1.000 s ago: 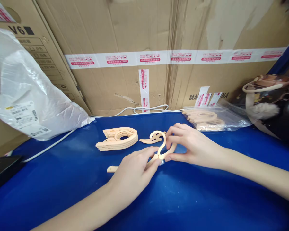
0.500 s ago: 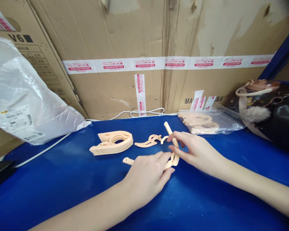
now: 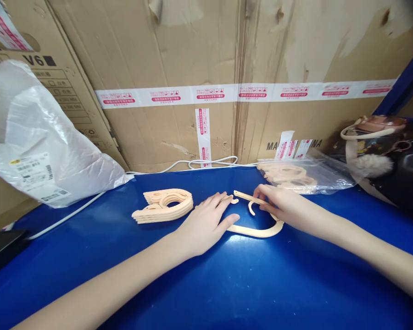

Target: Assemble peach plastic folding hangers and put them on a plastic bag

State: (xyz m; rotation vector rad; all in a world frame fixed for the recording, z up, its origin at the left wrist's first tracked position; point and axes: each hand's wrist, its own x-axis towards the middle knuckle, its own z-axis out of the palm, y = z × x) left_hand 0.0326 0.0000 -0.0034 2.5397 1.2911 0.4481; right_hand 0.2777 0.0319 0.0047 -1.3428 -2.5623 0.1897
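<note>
My right hand [image 3: 285, 201] pinches one arm of a peach-coloured folding hanger [image 3: 254, 232] between thumb and fingers. The hanger's curved other arm rests on the table, and a short hooked part hangs inside its bend. My left hand [image 3: 204, 224] lies palm down with its fingers stretched out. Its fingertips cover most of a loose peach hook piece [image 3: 234, 200]; only the curled end shows. The thumb is near the left end of the hanger's lower arm, where contact cannot be made out. Left of that hand sits a stack of folded hangers [image 3: 168, 211].
A clear bag of peach hangers [image 3: 292, 176] lies at the back right, beside a dark bag [image 3: 406, 160] with a pompom. On the left stands a white plastic parcel [image 3: 55, 151]. A white cable [image 3: 179, 167] runs along cardboard boxes [image 3: 172, 50] behind the blue table [image 3: 261, 284].
My left hand has let go of the hanger and moved up-left onto the loose hook piece. My right hand has moved right and swung the hanger round, its upper arm tilting leftward.
</note>
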